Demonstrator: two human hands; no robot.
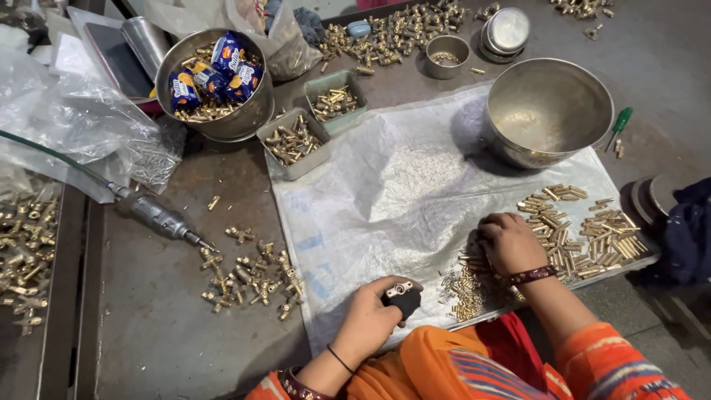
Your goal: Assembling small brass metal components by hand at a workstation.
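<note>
My left hand [370, 318] grips a small black holder [404, 298] with a brass fitting on top, near the front edge of a clear plastic sheet [385, 185]. My right hand [509, 241] rests fingers-down on a heap of small brass pins [468, 285] on that sheet; whether it grips any of them is hidden. More brass tubes [592, 237] lie in rows to its right. A loose group of brass tee fittings [252, 278] lies on the metal table to the left of my left hand.
A big steel bowl [548, 111] stands at the back right. Another bowl [215, 85] holds blue packets and brass parts. Two small trays [292, 141] of brass pieces sit between them. A pneumatic driver [152, 213] with a green hose lies at left. A green screwdriver [618, 126] lies far right.
</note>
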